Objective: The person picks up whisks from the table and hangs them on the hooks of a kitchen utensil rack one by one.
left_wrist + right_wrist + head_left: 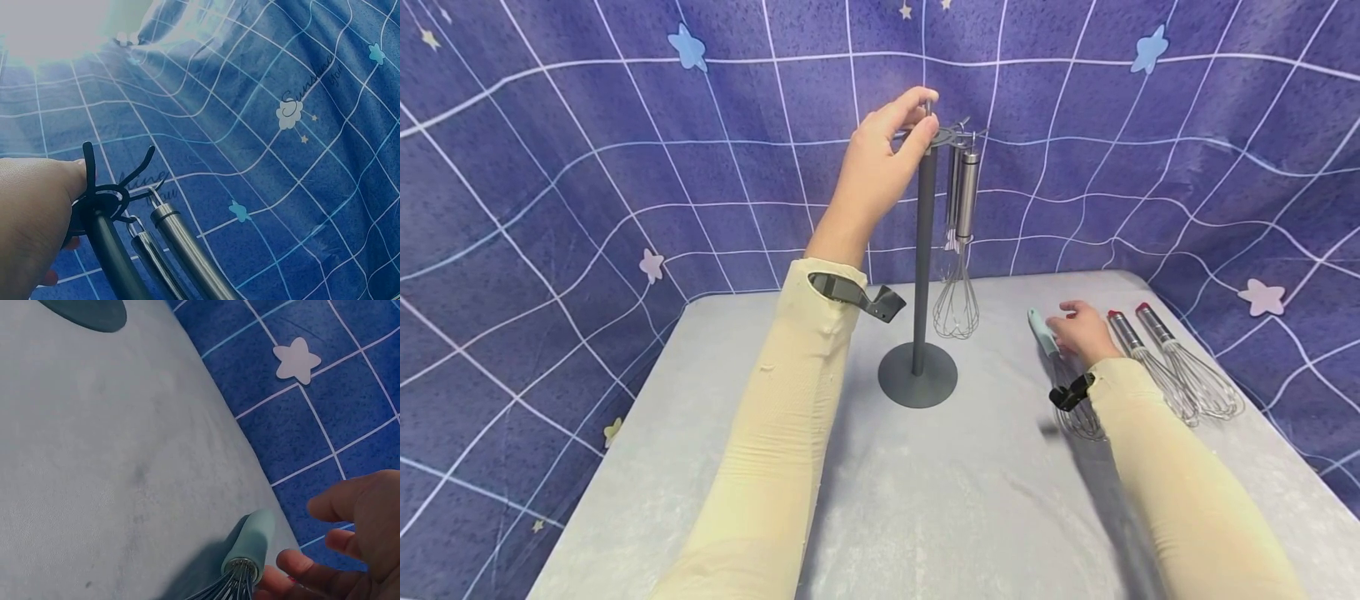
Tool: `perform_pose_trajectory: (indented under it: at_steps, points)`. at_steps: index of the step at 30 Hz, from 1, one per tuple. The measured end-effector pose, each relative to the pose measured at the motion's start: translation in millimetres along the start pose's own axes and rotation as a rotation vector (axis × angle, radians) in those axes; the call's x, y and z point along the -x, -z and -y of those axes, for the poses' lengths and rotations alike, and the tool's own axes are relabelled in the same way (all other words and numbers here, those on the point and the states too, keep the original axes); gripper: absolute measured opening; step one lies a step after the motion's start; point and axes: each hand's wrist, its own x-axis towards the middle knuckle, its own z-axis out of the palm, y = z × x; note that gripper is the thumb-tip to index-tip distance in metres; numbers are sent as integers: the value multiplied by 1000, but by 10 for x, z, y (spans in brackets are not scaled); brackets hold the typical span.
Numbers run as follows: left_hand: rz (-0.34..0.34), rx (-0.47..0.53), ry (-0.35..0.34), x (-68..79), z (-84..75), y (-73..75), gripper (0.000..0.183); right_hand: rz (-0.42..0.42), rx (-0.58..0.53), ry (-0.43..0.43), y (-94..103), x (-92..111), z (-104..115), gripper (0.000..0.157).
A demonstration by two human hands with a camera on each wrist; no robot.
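Note:
A dark grey utensil stand (925, 250) rises from a round base, with curved hooks at its top. Around one of those hooks (90, 165), my left hand (883, 154) curls its thumb and fingers. Two steel-handled utensils hang on the far side; the nearer is a whisk (967, 196), and the lower end of the other (156, 265) is largely hidden. On the table lies a whisk with a mint green handle (250, 540). Beside that handle is my right hand (1082, 333), its thumb apart and lower fingertips right at the handle.
Two more whisks, steel with red tips, lie right of my right hand: one nearer (1127, 333), one farther out (1157, 325). The grey table (940, 492) ends at a blue gridded cloth (737, 192) behind and at the sides.

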Motion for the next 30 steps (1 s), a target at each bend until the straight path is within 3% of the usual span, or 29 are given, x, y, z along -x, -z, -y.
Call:
perform_pose_trajectory:
  at_steps: [19, 30]
  points:
    - [-2, -4, 9, 4, -5, 5, 36, 153, 33, -109, -46, -23, -150, 68]
    - [-1, -4, 5, 3, -5, -2, 36, 199, 25, -128, -81, -34, -173, 52]
